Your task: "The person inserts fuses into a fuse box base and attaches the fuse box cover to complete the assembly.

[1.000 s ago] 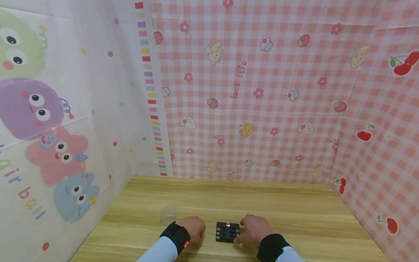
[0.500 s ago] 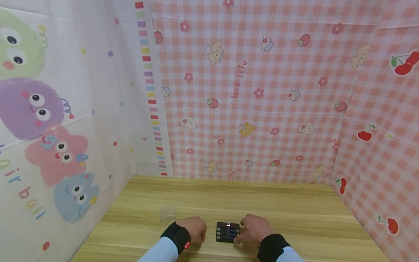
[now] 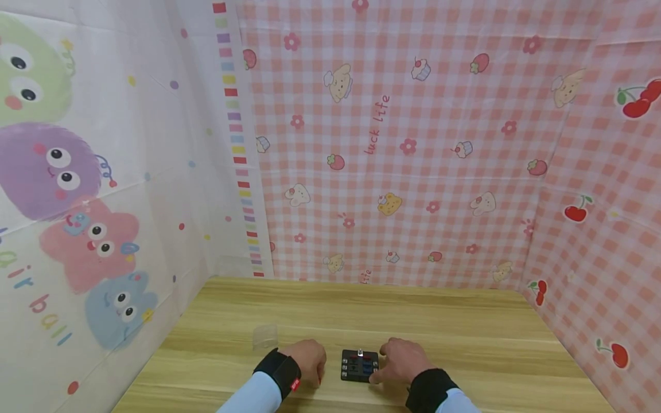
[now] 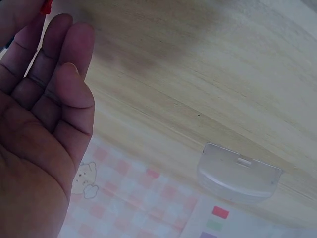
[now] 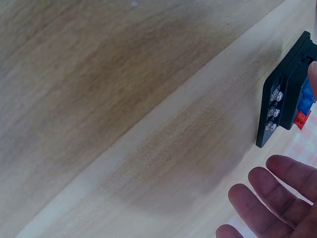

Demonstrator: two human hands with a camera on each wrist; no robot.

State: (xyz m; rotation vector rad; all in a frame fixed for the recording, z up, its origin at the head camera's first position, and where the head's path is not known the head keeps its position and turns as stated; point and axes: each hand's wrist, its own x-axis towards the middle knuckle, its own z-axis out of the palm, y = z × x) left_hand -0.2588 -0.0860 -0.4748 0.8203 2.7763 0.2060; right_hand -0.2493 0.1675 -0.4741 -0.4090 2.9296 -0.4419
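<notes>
My left hand (image 3: 308,362) pinches a small red blade fuse (image 4: 46,7) between thumb and forefinger, low over the table. In the left wrist view its other fingers are bent in toward the palm. To its right a black fuse block (image 3: 353,376) lies flat, with screw terminals along its sides and red and blue fuses (image 5: 306,101) seated in it. My right hand (image 3: 405,362) is at the block's right side. Its thumb (image 5: 313,79) touches the block, while its other fingers (image 5: 282,198) are loosely extended, apart from it in the right wrist view.
A clear plastic cover (image 3: 265,336) lies behind my left wrist, its curved side showing in the left wrist view. The wood-grain table (image 3: 413,310) meets a pink checked cloth (image 3: 392,172) at the back and right, and a white cartoon cloth (image 3: 155,229) at the left.
The fuse in my left fingers showed as a thin orange-red sliver half a second ago and shows redder now, as if turned. The right hand and the fuse block have stayed put.
</notes>
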